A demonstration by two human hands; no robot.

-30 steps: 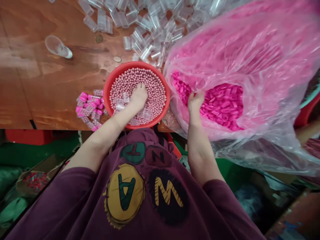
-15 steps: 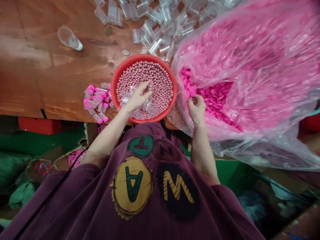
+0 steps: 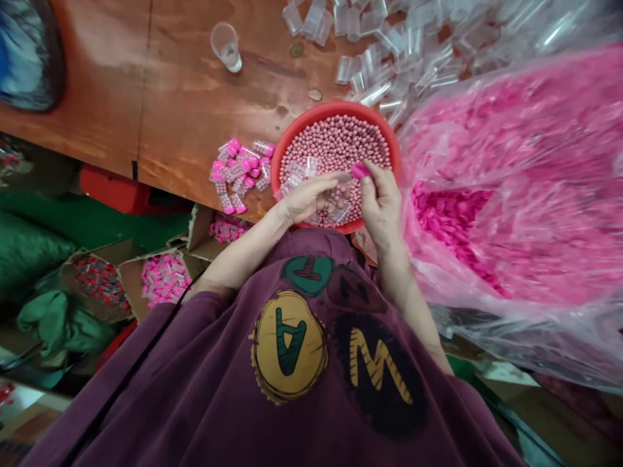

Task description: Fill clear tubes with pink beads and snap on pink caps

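A red basin [image 3: 396, 155] filled with small pink beads [image 3: 341, 133] stands at the table's front edge. Over its front half my left hand [image 3: 309, 200] is closed around a clear plastic tube [image 3: 343, 178], partly hidden by the fingers. My right hand [image 3: 383, 200] pinches a bright pink cap [image 3: 360, 170] right at the tube's end; whether the two touch I cannot tell. More clear tubes [image 3: 296, 174] lie on the beads beside my left hand. Left of the basin is a pile of bead-filled tubes with pink caps [image 3: 241, 170].
An open plastic bag of pink caps [image 3: 535, 214] spreads over the right side. Loose clear tubes [image 3: 413, 39] are heaped behind the basin. A clear cup [image 3: 226, 47] lies on the wooden table [image 3: 185, 97]. Below left stand cardboard boxes [image 3: 127, 269] with filled tubes.
My right hand has come left from the bag's opening to the basin, bringing a pink cap to the tube in my left hand. The view has shifted left.
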